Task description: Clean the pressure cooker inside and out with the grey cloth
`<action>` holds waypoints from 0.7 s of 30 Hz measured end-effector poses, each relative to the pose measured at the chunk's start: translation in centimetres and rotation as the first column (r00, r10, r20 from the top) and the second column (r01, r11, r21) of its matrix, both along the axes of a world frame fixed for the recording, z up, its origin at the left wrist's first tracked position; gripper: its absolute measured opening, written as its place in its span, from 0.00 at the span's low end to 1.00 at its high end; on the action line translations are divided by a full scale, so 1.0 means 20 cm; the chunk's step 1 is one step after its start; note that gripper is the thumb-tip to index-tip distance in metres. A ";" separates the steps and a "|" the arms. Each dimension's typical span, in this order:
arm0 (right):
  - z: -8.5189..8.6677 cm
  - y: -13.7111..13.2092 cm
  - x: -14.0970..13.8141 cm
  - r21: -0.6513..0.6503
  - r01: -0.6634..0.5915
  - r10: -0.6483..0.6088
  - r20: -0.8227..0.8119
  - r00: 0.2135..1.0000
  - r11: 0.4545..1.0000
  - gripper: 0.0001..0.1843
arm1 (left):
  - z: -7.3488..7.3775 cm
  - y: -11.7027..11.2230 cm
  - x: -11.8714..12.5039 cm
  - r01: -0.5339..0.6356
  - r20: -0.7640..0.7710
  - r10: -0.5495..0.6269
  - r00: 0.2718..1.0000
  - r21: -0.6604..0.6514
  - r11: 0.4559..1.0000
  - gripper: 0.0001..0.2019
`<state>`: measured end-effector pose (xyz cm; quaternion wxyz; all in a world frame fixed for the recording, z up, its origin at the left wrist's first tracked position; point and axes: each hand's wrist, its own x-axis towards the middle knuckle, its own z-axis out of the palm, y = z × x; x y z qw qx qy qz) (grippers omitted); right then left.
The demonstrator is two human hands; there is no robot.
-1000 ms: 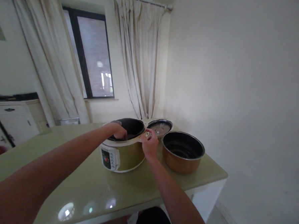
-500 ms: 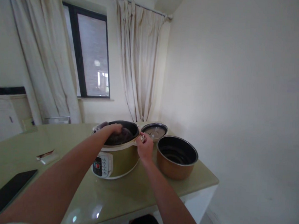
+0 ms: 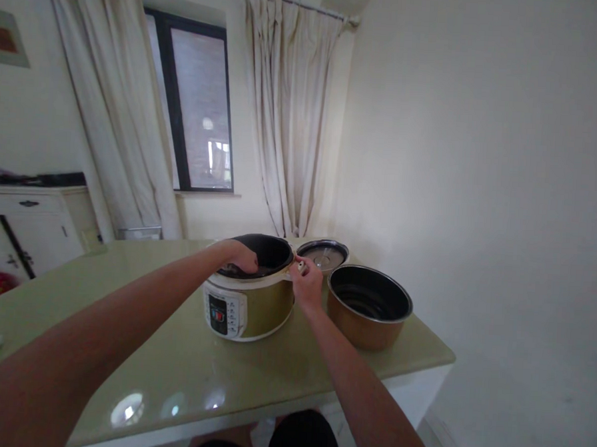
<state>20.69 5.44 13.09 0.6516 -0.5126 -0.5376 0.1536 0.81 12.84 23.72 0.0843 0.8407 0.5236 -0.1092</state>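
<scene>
A white and olive-gold electric cooker (image 3: 268,309) stands on the table with its top open and a dark interior showing. My left hand (image 3: 243,256) reaches over the near left rim with its fingers bent down inside. A bit of dark greyish cloth (image 3: 230,269) shows under it; most of the cloth is hidden by the hand and rim. At the cooker's right side, my right hand (image 3: 307,281) is closed on the side handle (image 3: 301,267) at the rim.
Right of the cooker sits an orange-brown inner pot (image 3: 365,330) with a black inside. A round lid (image 3: 324,255) lies behind it. The pale green table (image 3: 171,363) ends at a front edge and right corner. A wall (image 3: 478,226) rises close on the right.
My view has turned a little left, so everything sits further right. My left hand has moved toward the cooker's near rim, and less of the dark cloth shows. The right hand keeps its hold.
</scene>
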 end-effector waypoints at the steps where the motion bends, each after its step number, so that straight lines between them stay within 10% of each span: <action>1: 0.01 0.00 0.01 -0.005 -0.007 0.007 0.016 1.000 1.000 0.25 | 0.01 -0.01 -0.04 -0.026 -0.042 0.026 0.999 -0.003 1.000 0.09; 11: 0.02 -0.01 0.02 -0.024 -0.038 0.039 0.021 0.999 0.999 0.28 | -0.01 -0.03 -0.11 -0.087 -0.073 0.139 0.988 0.482 0.872 0.15; 21: 0.02 -0.02 0.00 0.024 -0.038 0.039 -0.034 0.999 0.999 0.27 | -0.07 0.10 0.27 -0.288 0.189 0.231 0.954 0.378 0.880 0.22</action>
